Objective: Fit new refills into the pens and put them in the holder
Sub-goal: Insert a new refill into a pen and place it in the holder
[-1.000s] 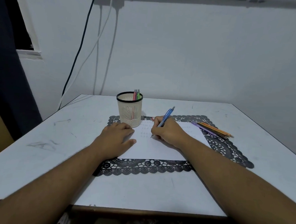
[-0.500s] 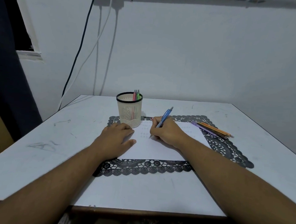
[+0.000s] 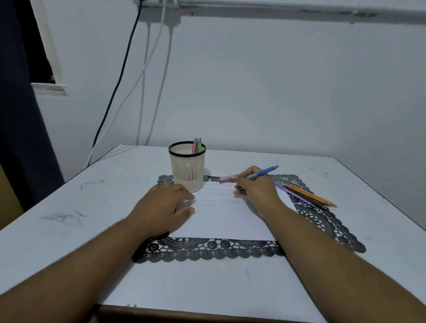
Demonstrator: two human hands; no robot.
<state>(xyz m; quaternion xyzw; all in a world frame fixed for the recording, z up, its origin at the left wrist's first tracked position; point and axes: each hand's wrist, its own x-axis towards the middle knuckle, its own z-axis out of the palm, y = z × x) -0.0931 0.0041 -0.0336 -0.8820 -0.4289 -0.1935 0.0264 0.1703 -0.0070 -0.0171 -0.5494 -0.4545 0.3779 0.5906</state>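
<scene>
A pale surface (image 3: pixel 55 227) fills the lower half of the frame, and a dark lace mat (image 3: pixel 327 224) is spread across its middle. A white sheet of paper (image 3: pixel 228 219) is laid on the mat, marked with faint rows of small scribbles near its upper edge. The left hand (image 3: pixel 162 208) is rested flat on the paper's left edge, fingers relaxed and nothing held. The right hand (image 3: pixel 257 188) is seen right of centre, its fingers curled round a blue pen (image 3: pixel 263 172), which is tilted with its upper end pointing to the upper right; the tip appears lifted off the paper, though this is hard to judge. A cream mesh holder (image 3: pixel 187 170) with a black rim is stood upright at the mat's upper left, just above the left hand, with pink and green pens (image 3: pixel 197 145) inside. A bundle of orange and purple pens (image 3: pixel 306 196) is laid on the mat at the right. A small red box (image 3: pixel 227 179) is seen between holder and right hand.
</scene>
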